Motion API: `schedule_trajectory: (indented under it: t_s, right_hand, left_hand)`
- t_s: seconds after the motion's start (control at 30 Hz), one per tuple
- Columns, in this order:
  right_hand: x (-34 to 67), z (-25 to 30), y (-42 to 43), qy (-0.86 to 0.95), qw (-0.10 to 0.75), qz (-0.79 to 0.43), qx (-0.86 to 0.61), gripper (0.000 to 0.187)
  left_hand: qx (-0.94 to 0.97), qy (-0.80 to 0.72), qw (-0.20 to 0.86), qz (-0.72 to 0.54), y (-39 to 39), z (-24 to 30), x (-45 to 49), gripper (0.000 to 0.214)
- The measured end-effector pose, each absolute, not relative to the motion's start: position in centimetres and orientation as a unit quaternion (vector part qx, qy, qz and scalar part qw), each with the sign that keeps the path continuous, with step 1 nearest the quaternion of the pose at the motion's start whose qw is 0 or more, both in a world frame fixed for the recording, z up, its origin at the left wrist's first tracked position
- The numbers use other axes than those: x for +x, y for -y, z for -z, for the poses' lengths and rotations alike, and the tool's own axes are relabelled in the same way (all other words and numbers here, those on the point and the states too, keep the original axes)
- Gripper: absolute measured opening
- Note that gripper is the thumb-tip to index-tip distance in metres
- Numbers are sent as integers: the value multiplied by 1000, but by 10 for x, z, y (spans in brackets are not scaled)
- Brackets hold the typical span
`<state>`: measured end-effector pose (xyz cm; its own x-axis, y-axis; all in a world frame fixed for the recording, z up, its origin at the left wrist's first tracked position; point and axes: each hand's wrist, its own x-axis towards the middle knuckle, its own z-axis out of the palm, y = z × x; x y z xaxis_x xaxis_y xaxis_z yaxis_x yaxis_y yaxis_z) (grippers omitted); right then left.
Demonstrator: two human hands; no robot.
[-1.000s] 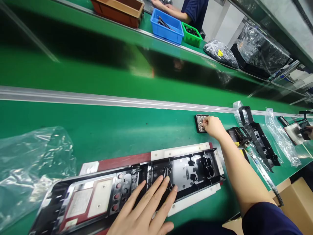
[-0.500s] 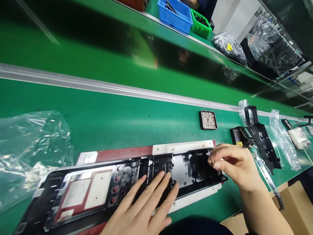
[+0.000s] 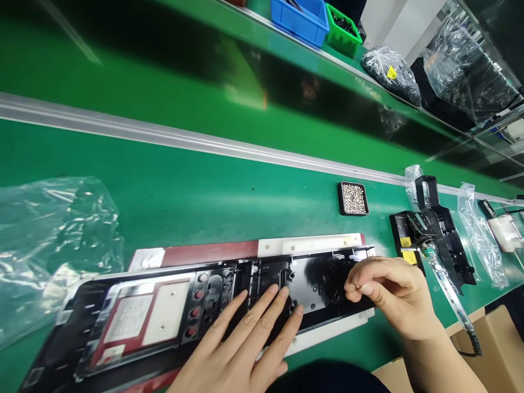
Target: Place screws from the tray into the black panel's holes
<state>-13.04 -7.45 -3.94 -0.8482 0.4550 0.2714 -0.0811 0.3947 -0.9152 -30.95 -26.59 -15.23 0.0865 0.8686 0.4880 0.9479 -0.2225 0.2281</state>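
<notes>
Left hand [image 3: 241, 349] flat, fingers spread, steadying black panel [image 3: 196, 305]; right hand [image 3: 388, 295] fingers pinched together, contents unclear—best lowered squarely.

Bystanders on the green line

A crumpled clear plastic bag [image 3: 53, 245] lay at the left of the tabletop [image 3: 213, 191]. At the right sat a black bracket part [image 3: 440, 229] and an electric screwdriver [image 3: 444, 289]; a cardboard box [image 3: 497, 349] stood below. Across the belt were a blue bin [image 3: 301, 19], a green bin [image 3: 343, 27] and bagged black parts [image 3: 391, 71].
</notes>
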Motion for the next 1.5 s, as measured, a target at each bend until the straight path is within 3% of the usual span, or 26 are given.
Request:
schedule_trajectory:
  t_s: [0.2,0.43,0.8,1.03,1.17,1.27,1.37,1.5]
  right_hand:
    - [-131,44,67,888,216,-383,-136,20]
    - [-137,51,49,926,188,-315,-91,12]
    - [-132,57,45,905,164,-363,-150,15]
    - [-131,51,53,951,167,-229,-125,21]
    - [-126,50,45,925,160,-320,-123,13]
    - [-127,48,23,904,209,-337,-160,11]
    - [-138,50,-11,894,261,-238,-274,19]
    - [-161,59,-53,859,168,-136,-465,16]
  left_hand:
    - [-715,641,69,270,264,147,-303,58]
    - [-707,655,51,262,263,145,-300,63]
    - [-739,618,66,261,263,145,-311,53]
    - [-738,621,56,258,265,147,-310,54]
    - [-734,622,59,266,265,146,-310,55]
    - [-734,620,62,270,266,146,-310,56]
    - [-732,621,66,273,265,147,-310,58]
    - [-730,622,73,274,262,145,-309,56]
